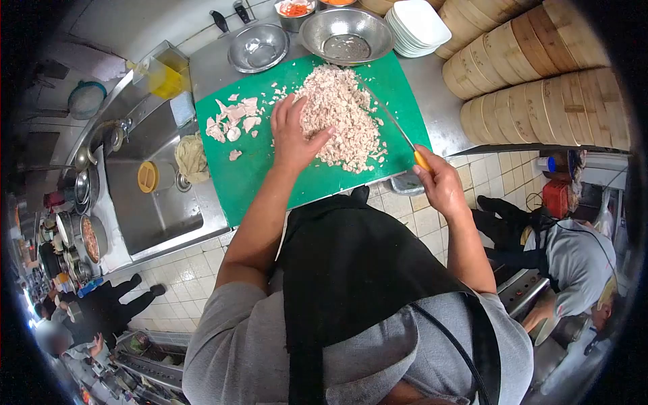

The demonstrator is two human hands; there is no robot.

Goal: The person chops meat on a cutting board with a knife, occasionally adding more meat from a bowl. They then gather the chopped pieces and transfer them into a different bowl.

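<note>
Chopped food on a green cutting board (270, 185), laid on a metal counter (440, 88). Clock positions are read from the board's centre, with twelve at the edge farthest from the worker. The chopped pile (347, 118) fills the middle and reaches toward twelve; larger pale pieces (233, 121) lie loose at nine. The left hand (295, 131), fingers and thumb spread, lies over the pile's nine-o'clock edge; how firmly it presses, I cannot tell. The right hand (439, 179), between three and four, grips the yellow handle of a knife (393, 121), whose blade slants along the pile's right flank toward one.

Containers: at eleven, a shallow metal bowl (258, 48) with a shiny interior; at twelve, a wider metal bowl (376, 34), its bottom speckled with something too small to identify. Behind these, a small pot (294, 22) holds orange-red shreds (295, 7). Between one and two stand stacked white dishes (418, 30); between two and three, bamboo steamers (540, 111), contents hidden. At ten, a clear container (164, 74) holds something yellow. At eight, the sink (158, 219) contains a round yellow object (148, 177); farther out, an oval pan (93, 237) carries reddish-brown food.
</note>
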